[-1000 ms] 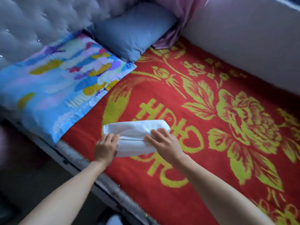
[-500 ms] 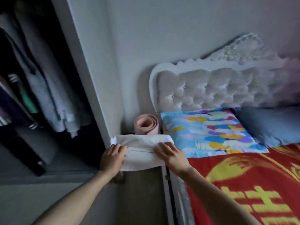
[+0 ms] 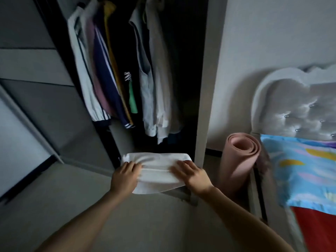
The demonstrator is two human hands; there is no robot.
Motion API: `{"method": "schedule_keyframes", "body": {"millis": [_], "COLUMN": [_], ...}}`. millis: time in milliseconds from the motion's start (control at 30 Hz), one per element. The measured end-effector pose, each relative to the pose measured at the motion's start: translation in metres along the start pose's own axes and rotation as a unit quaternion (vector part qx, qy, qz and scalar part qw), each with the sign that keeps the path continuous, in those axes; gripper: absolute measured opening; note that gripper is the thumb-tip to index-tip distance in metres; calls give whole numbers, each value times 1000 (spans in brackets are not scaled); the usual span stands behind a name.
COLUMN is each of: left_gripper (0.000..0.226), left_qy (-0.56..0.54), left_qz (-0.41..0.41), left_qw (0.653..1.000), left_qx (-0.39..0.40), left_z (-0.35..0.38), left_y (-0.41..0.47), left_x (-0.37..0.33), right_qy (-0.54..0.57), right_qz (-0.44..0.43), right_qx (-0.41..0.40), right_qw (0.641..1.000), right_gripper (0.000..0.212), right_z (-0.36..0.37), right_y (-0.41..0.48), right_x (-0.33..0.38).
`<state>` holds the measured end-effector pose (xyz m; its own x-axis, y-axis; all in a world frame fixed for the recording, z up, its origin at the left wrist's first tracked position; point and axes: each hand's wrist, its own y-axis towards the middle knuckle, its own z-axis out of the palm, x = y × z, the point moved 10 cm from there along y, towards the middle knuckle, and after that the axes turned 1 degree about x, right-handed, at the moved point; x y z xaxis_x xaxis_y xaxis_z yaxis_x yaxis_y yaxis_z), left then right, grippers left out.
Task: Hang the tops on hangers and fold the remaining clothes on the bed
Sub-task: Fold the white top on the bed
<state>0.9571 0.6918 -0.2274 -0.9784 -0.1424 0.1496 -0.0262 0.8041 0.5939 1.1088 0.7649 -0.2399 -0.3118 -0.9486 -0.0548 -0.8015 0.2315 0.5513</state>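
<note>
In the foreground, over a plain grey floor [image 3: 145, 224], two bare forearms reach forward and carry a folded white fabric garment [image 3: 158, 171] between them, clear of the floor and off the bed. The left hand [image 3: 125, 176] grips its left end and the right hand [image 3: 190, 174] its right end; on each the fingers curl over the top face, and the thumbs are hidden beneath. The garment is a soft flat oblong with one lengthwise fold line and slight creasing. Just right of the right hand, a pink foam mat [image 3: 238, 160] stands upright on end, rolled into a loose spiral, between the wardrobe's side panel and the bed. At the right edge lies the bed's red blanket [image 3: 320, 231], with a blue pillow printed in yellow and purple patches [image 3: 300, 171] at its head, against a pale button-tufted headboard with a scalloped white frame [image 3: 294, 110]. Beyond the garment stands an open dark wardrobe [image 3: 181, 70], its grey sliding door [image 3: 36, 88] at left. Its contents hang closely side by side: a white jacket with dark striped cuffs [image 3: 81, 73], a navy top [image 3: 103, 70], a mustard strip of cloth [image 3: 111, 42], a small green item [image 3: 132, 99], and pale grey and off-white shirts [image 3: 158, 79]. The hangers cannot be made out. A plain white wall [image 3: 263, 42] rises behind the headboard.
</note>
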Motion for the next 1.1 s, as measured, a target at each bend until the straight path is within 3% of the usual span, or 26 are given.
{"method": "schedule_keyframes", "body": {"millis": [100,367,867,1100], "left_gripper": [24,13,34,10], "left_qy": [-1,-25,-40,-55], "left_qz": [-8,-7,-39,0], "left_qw": [1000,999,988,986], "left_qx": [-9,19,142,157], "left_z": [14,100,321,471], "left_y": [-8,-18,25,5], "left_x": [52,125,239,274], "right_qy": [26,44,67,79], "right_qz": [7,35,32,102], "right_qx": [11,40,127,142], "right_qw": [1000,998,989,981], "right_gripper": [47,38,44,46], "right_z": [40,128,353,496], "right_y": [39,91,185,171], "right_x": [17,17,-67,-83]}}
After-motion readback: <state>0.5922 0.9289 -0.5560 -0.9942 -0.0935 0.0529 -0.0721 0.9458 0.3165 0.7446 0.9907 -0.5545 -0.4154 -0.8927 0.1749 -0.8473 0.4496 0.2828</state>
